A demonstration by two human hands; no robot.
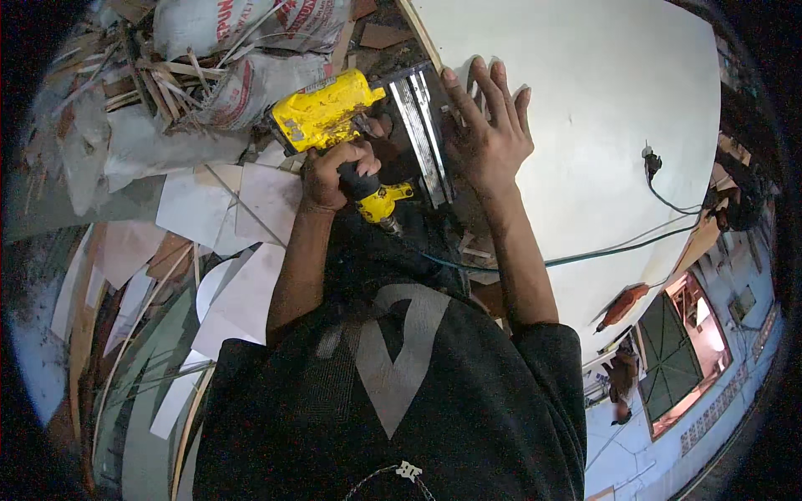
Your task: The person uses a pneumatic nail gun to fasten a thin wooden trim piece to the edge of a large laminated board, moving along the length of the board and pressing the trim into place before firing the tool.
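Note:
My left hand [334,173] is wrapped round the grip of a yellow pneumatic nail gun [324,113]. The gun's nose meets the near-left edge of a large white board [622,92], and its silver nail magazine [421,138] slants down between my two hands. My right hand [494,138] lies flat on the board beside that edge, fingers spread, holding nothing. From the bottom of the grip, an air hose [601,253] runs under my right forearm and across the board.
A black plug on a cord [654,164] and a red-handled tool [622,307] lie on the board. To the left are piled white panel offcuts [196,204], wood scraps [159,92] and printed sacks [238,92]. Beyond the board is a blue wall with a window opening [710,334].

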